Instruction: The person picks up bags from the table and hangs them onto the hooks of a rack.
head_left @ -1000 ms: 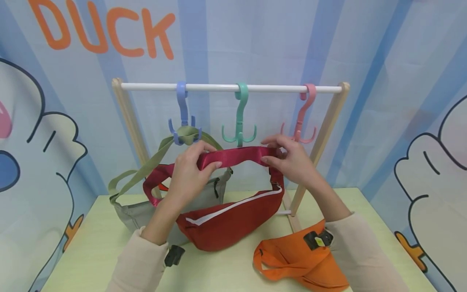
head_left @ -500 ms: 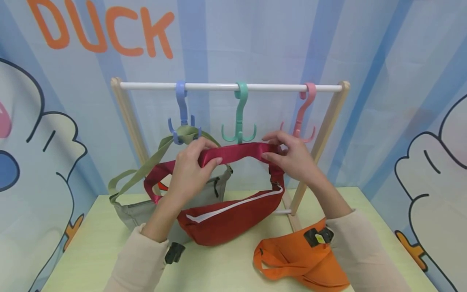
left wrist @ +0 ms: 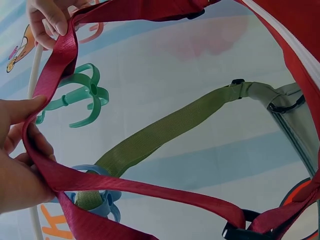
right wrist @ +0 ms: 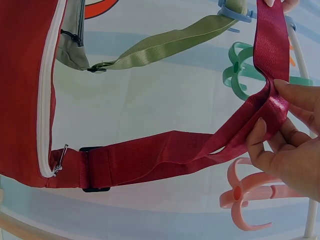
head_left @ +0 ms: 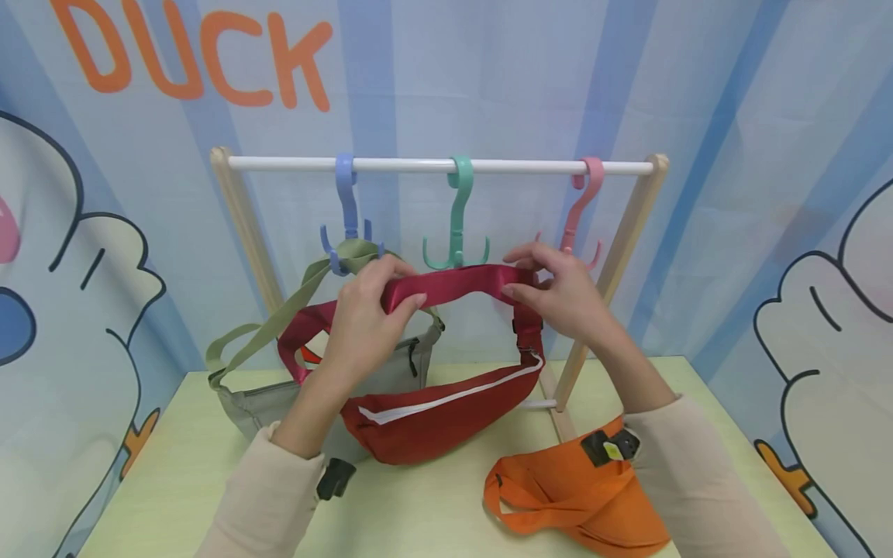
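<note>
A red waist bag [head_left: 446, 418] with a white zipper hangs low from its crimson strap [head_left: 460, 285]. My left hand [head_left: 366, 318] pinches the strap between thumb and fingers left of centre. On the right, my right hand [head_left: 561, 298] pinches the same strap, which folds double at its fingers in the right wrist view. The stretch between the hands overlaps the bottom of the green hook [head_left: 456, 217] in the head view. The blue hook [head_left: 349, 201] carries the olive strap [head_left: 293, 298] of a grey bag [head_left: 268, 403]. A pink hook [head_left: 580, 205] is partly behind my right hand.
All three hooks hang on the white rail [head_left: 405, 165] of a wooden-sided rack [head_left: 617, 240]. An orange waist bag [head_left: 572, 496] with a black buckle lies on the pale yellow table [head_left: 418, 511] at front right. A printed curtain [head_left: 502, 77] stands behind the rack.
Both hands have raised the strap slightly, toward the green hook, and the red waist bag has risen with it. The grey bag and the orange waist bag stay where they were.
</note>
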A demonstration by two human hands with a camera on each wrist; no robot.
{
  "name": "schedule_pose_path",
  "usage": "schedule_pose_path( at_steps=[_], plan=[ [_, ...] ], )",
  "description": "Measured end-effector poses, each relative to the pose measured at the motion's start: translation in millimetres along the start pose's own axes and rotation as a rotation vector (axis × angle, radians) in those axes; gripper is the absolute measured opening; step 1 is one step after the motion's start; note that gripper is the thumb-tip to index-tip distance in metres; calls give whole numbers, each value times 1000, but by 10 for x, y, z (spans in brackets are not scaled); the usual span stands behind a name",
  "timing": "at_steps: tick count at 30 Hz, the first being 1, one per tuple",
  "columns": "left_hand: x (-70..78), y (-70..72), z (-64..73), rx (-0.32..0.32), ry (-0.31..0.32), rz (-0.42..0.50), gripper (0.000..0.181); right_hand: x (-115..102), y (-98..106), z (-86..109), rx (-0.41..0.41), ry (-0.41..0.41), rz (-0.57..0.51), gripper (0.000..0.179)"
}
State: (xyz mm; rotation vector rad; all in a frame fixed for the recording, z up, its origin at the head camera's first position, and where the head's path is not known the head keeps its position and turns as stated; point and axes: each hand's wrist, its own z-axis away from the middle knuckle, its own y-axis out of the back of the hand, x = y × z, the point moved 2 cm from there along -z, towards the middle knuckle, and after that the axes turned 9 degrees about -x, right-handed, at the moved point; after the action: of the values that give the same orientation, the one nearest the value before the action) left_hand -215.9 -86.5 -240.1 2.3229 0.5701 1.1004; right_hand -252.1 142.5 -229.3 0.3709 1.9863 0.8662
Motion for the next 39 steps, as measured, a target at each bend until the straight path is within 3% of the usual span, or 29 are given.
schedule_pose_path(
  at_steps=[30, 39],
  plan=[
    [175, 24, -192, 29, -46, -18, 20, -69, 178, -56, 46, -16, 34, 32],
    [179, 22, -240, 23, -5, 5, 21, -98, 195, -77, 75, -24, 45, 32]
  ],
)
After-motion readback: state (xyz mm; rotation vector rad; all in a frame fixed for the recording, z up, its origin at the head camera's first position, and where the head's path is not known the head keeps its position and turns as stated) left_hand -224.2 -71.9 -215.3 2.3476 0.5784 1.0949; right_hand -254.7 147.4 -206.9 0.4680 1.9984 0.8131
